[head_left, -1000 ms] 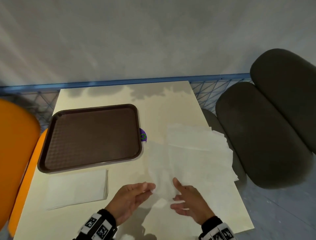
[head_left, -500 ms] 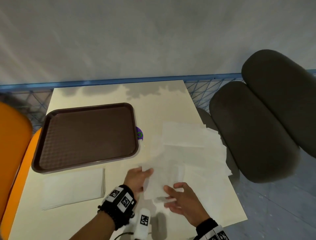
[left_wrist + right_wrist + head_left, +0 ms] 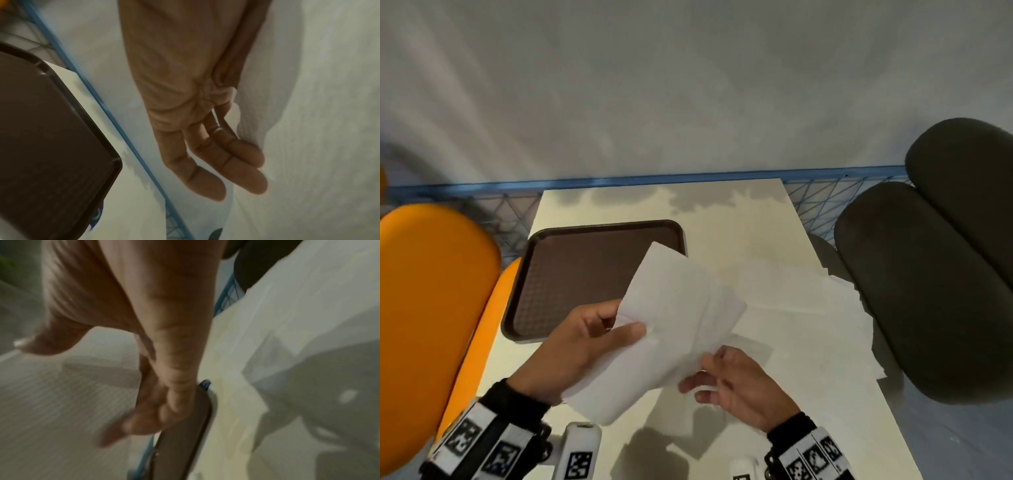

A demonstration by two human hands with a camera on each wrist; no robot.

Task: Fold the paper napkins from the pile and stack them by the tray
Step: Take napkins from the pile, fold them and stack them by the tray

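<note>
The cream table [image 3: 739, 219] fills the frame's centre, the brown tray [image 3: 571, 274] left of centre. The napkin pile [image 3: 808, 325] lies at right. A raised napkin [image 3: 671, 325] sits mid-frame, pinched by the left hand [image 3: 582, 342] and right hand [image 3: 736, 380].

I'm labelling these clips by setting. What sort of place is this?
Probably a fast-food or canteen-style eatery. A brown plastic serving tray lies on a small pale table, an orange moulded seat and a dark padded seat flank it, and loose paper napkins are piled on the table.
</note>
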